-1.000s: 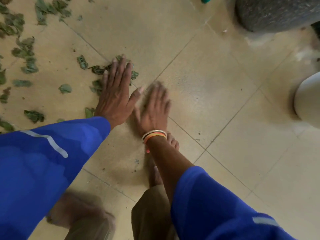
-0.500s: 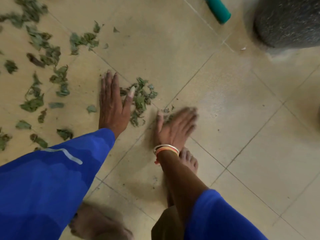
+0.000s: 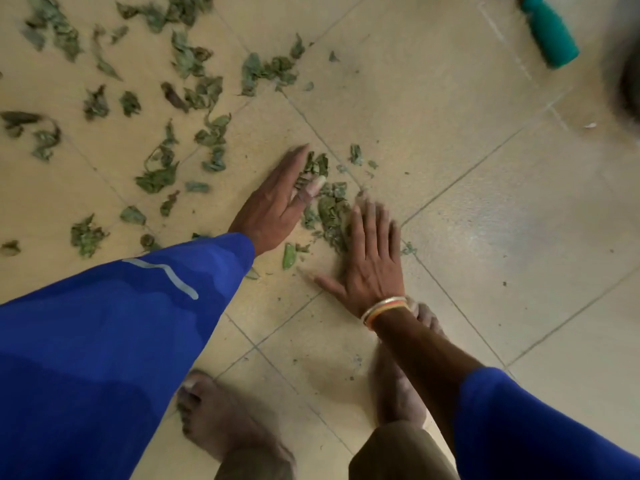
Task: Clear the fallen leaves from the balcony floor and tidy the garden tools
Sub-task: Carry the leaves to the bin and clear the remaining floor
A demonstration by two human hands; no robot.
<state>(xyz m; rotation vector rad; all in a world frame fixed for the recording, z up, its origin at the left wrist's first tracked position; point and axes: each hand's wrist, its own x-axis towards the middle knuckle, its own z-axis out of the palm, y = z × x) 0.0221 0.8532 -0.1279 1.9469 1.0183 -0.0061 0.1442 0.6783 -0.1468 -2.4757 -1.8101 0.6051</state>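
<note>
Leaf pile (image 3: 330, 211): on the floor (image 3: 485, 237), pinched between both hands.
Left hand (image 3: 277, 202): grip open, fingers straight, on edge at the pile's left.
Right hand (image 3: 372, 265): grip open, flat, at the pile's right.
Scattered leaves (image 3: 156, 168): beyond the left hand, nearer it.

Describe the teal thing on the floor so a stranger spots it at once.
Take the tiled floor, strewn with leaves on its left. Go to the top-right corner, away from them. There lies the teal cylinder, smooth and blunt-ended, the only bright-coloured thing on the floor.
</note>
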